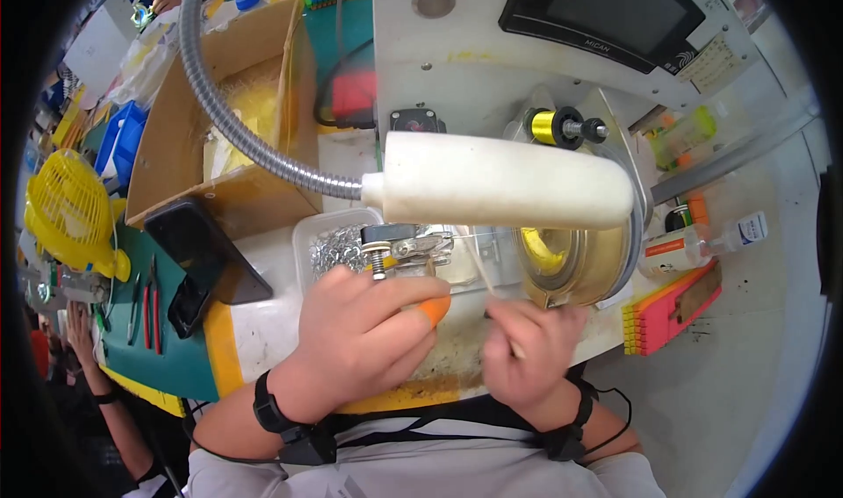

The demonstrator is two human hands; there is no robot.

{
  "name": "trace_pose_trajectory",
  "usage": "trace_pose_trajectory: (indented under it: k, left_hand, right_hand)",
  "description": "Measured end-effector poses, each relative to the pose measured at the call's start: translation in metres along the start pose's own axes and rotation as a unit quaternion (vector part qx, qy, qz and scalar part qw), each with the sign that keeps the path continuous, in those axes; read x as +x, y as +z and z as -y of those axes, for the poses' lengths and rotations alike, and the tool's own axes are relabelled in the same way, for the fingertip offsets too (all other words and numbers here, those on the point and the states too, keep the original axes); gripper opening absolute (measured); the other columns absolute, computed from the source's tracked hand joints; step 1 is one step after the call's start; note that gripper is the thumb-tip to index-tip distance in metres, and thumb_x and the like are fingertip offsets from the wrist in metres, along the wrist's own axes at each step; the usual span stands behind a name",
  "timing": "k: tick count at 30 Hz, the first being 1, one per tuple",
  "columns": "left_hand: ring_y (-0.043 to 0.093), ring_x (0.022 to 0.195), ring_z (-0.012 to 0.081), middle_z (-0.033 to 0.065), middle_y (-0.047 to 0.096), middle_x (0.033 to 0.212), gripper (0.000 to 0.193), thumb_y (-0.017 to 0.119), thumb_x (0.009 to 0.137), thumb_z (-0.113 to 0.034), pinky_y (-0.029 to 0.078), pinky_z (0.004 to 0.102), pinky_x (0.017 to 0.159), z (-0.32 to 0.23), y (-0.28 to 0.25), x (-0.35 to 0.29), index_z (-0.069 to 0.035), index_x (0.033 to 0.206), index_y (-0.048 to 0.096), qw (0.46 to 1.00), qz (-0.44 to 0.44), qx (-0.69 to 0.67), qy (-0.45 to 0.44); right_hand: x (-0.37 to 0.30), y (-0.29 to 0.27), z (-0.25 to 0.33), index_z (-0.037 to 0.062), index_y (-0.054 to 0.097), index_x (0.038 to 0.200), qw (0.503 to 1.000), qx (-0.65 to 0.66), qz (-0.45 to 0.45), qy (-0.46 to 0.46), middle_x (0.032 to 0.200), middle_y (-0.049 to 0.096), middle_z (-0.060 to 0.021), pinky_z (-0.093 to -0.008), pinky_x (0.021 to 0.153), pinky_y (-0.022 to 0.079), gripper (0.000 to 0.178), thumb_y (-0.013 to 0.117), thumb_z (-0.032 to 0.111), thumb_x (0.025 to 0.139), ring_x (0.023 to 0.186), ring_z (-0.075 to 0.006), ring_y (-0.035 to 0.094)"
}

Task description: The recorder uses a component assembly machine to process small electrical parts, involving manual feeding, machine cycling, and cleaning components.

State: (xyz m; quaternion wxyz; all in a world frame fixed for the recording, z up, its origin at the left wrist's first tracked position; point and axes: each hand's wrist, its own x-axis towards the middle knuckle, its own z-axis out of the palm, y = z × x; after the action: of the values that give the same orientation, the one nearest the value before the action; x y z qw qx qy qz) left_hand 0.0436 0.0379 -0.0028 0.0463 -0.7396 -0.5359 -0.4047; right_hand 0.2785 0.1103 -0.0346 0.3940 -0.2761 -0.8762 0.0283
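Both hands are low at the near edge of the white worktop [263, 322], under the long white cylindrical lamp head [507, 180] on its ribbed grey gooseneck [230, 116], which hangs right over them, I judge to light close work. Behind sits the clear plastic tray of small shiny metal parts [327, 245], within easy reach. My left hand [364, 340] is curled shut, its orange rubber finger cot [434, 309] pressing up against the small metal clamp fixture with a screw post [399, 245], probably for grip. My right hand [531, 353] is pinched closed on a thin pale strand [488, 274] running up toward that fixture; its far end I cannot make out.
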Motion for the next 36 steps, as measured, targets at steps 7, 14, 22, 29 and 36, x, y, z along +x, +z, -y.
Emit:
trace_pose_trajectory:
  k: [7, 14, 22, 29, 36]
  left_hand:
    - [0.061, 0.068, 0.0178, -0.0004, 0.079, 0.110, 0.026, 0.082, 0.070, -0.004, 0.041, 0.0345, 0.063, 0.000, -0.004, -0.003, -0.011, 0.093, 0.073, 1.000, 0.004, 0.006, -0.007]
    - [0.061, 0.067, 0.0183, -0.0009, 0.079, 0.109, 0.026, 0.082, 0.070, -0.004, 0.042, 0.0346, 0.063, -0.002, -0.003, -0.001, -0.011, 0.093, 0.073, 1.000, -0.001, 0.007, -0.002]
    - [0.066, 0.070, 0.0189, -0.0005, 0.079, 0.107, 0.026, 0.081, 0.071, -0.004, 0.043, 0.0350, 0.064, -0.007, -0.002, 0.000, -0.012, 0.093, 0.073, 1.000, -0.009, 0.013, -0.017]
    - [0.065, 0.068, 0.0196, 0.0000, 0.079, 0.104, 0.025, 0.081, 0.070, -0.004, 0.044, 0.0356, 0.063, -0.008, -0.002, 0.004, -0.012, 0.093, 0.073, 1.000, -0.005, 0.012, -0.014]
    - [0.065, 0.068, 0.0199, 0.0002, 0.079, 0.103, 0.025, 0.080, 0.070, -0.003, 0.044, 0.0356, 0.063, -0.007, -0.005, 0.002, -0.012, 0.092, 0.073, 1.000, -0.015, 0.015, -0.019]
  right_hand:
    - [0.000, -0.015, 0.008, 0.0136, 0.077, 0.126, 0.990, 0.008, 0.138, 0.038, 0.108, 0.065, -0.0034, -0.0432, 0.090, 0.040, 0.045, 0.079, 0.032, 0.085, 0.091, -0.0261, 0.058]
    - [0.001, -0.062, -0.056, -0.0032, 0.067, 0.137, 0.977, -0.168, -0.003, 0.133, 0.139, 0.066, -0.0176, -0.0454, 0.105, 0.036, 0.050, 0.068, 0.020, 0.093, 0.131, -0.0378, 0.056]
    - [0.012, -0.073, -0.050, 0.0039, 0.063, 0.149, 0.914, -0.280, 0.205, 0.209, 0.161, 0.057, -0.0114, -0.0495, 0.111, 0.028, 0.054, 0.066, 0.017, 0.097, 0.149, -0.0385, 0.047]
    - [0.006, -0.072, -0.053, 0.0042, 0.060, 0.151, 0.914, -0.288, 0.170, 0.230, 0.162, 0.056, -0.0116, -0.0510, 0.112, 0.025, 0.058, 0.068, 0.019, 0.096, 0.153, -0.0372, 0.042]
    - [0.006, -0.070, -0.040, 0.0016, 0.066, 0.143, 0.957, -0.232, 0.034, 0.172, 0.153, 0.064, -0.0115, -0.0500, 0.115, 0.027, 0.053, 0.068, 0.016, 0.091, 0.141, -0.0394, 0.050]
